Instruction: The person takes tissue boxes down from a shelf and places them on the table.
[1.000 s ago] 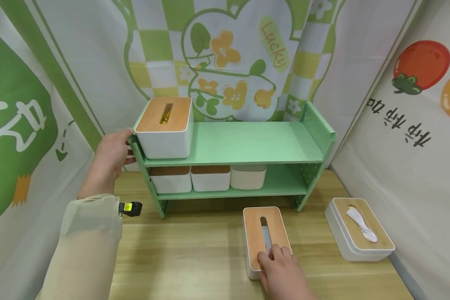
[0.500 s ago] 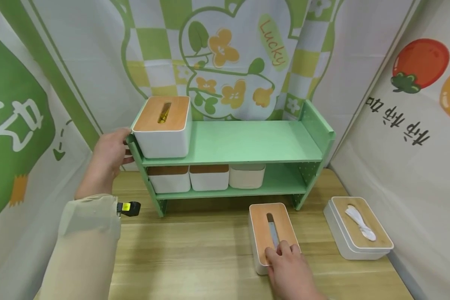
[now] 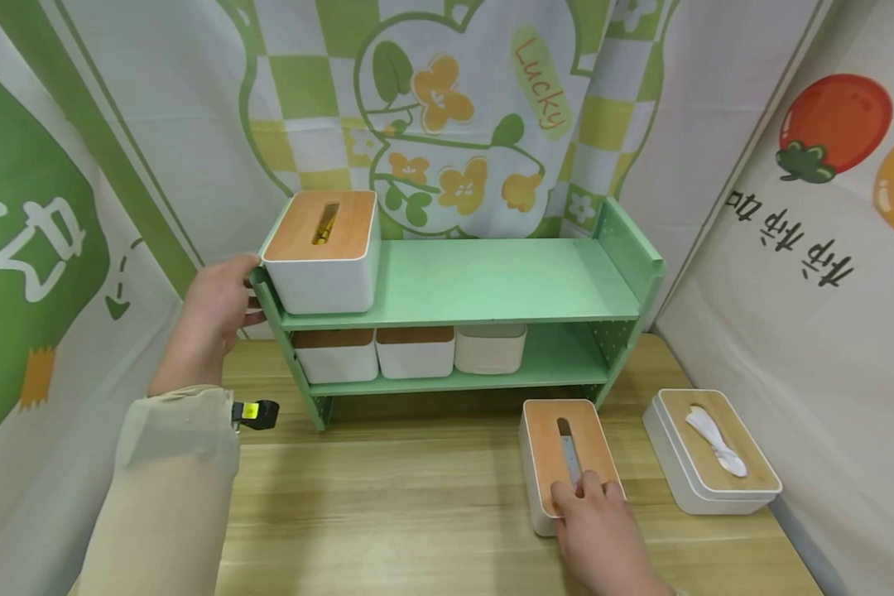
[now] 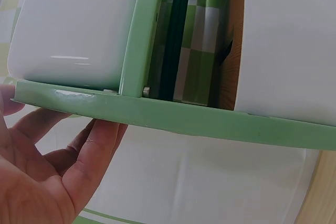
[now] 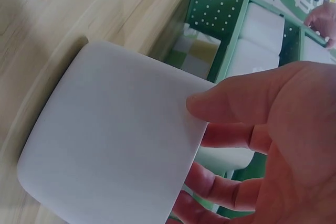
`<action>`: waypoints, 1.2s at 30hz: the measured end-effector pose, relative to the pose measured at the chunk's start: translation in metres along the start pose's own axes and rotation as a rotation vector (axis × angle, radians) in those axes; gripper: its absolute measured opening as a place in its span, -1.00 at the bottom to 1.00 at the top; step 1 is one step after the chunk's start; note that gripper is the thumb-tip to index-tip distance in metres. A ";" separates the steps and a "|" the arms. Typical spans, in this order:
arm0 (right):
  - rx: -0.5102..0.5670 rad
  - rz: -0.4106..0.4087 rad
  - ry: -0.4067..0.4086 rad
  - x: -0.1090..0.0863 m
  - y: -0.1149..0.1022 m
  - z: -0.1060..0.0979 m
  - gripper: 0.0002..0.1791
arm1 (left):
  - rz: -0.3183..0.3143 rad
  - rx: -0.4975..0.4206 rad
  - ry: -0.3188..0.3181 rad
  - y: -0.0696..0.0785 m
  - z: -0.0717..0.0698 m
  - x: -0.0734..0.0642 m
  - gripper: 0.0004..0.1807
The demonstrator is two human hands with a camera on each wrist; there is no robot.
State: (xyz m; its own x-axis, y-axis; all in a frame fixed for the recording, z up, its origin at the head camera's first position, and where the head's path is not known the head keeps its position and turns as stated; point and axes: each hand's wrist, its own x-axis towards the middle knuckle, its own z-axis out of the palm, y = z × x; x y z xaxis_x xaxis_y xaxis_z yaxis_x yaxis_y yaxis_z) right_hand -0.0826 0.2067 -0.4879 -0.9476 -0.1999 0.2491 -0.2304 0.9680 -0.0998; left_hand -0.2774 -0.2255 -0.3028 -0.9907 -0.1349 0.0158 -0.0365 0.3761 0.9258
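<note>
My right hand [image 3: 603, 530] grips the near end of a tissue box [image 3: 569, 443] with a wooden lid. The thumb presses its white wall [image 5: 115, 129], and the other fingers lie over the lid. Through the slot in this lid a grey strip [image 3: 570, 462] shows. At the left end of a green two-tier shelf [image 3: 492, 281], my left hand [image 3: 219, 310] holds the side panel [image 4: 173, 116], fingers against its outer face. Right beside that hand, on the top tier, stands a white box [image 3: 320, 285] with a wooden lid and something yellow in its slot.
The lower tier holds two white boxes [image 3: 415, 356] with wooden lids and a cream box [image 3: 490, 352]. On the table [image 3: 372, 497], to the right, stands another lidded box [image 3: 715, 451] with white plastic spoons [image 3: 718, 441] on it. Printed cloth walls [image 3: 812, 348] enclose the table.
My right hand has slid the tissue box to the right and slightly away over the table, closer to the box with the spoons. The left hand stays on the shelf.
</note>
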 end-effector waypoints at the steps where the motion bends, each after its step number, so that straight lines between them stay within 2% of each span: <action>1: -0.002 0.005 0.002 0.000 0.002 -0.001 -0.67 | 0.001 -0.001 0.000 0.000 0.000 0.000 -0.26; 8: -0.012 0.027 0.041 0.000 0.018 0.000 -0.66 | 0.005 -0.001 0.003 0.000 -0.001 -0.001 -0.25; 14: -0.022 0.060 0.010 -0.001 0.022 -0.003 -0.68 | 0.005 -0.009 0.007 -0.001 -0.001 -0.001 -0.25; 29: -0.064 0.069 0.028 0.001 0.046 -0.002 -0.67 | 0.004 -0.014 0.005 -0.001 0.000 -0.001 -0.26; 36: -0.046 0.113 0.015 0.000 0.054 -0.002 -0.69 | -0.001 -0.020 0.009 -0.002 0.001 -0.001 -0.28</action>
State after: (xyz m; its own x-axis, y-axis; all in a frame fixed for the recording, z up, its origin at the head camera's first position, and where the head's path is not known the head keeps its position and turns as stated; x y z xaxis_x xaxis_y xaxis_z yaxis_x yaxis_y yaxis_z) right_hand -0.0944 0.2599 -0.4910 -0.9636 -0.0869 0.2530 -0.1113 0.9903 -0.0836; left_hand -0.2767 -0.2252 -0.3052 -0.9895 -0.1437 0.0179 -0.0351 0.3577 0.9332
